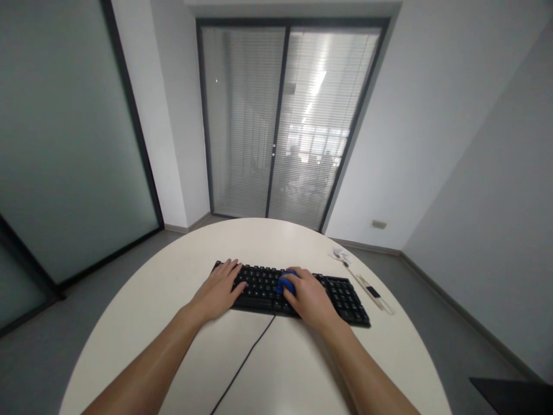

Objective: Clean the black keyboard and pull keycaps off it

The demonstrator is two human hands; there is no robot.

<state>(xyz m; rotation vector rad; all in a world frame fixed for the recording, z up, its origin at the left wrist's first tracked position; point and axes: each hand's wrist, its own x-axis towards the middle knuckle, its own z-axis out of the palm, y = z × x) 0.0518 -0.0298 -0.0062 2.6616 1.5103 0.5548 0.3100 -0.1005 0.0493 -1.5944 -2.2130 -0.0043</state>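
A black keyboard (259, 283) lies across the round table, its number pad at the right end. My left hand (220, 286) rests flat on the keyboard's left end, fingers spread and thumb on the keys. My right hand (309, 294) presses a small blue soft-looking lump (287, 280) onto the keys right of the middle, fingers curled around it. Whether the lump is cloth or putty I cannot tell. My right hand hides the keys beneath it. From the keyboard's front edge a thin black cable (246, 360) runs toward me.
Thin pale sticks with a dark piece (372, 291) lie near the right edge of the cream round table (207, 369), beside a crumpled white item (341, 255). A dark flat object (514, 395) shows at lower right. Glass doors with blinds (285, 127) stand beyond.
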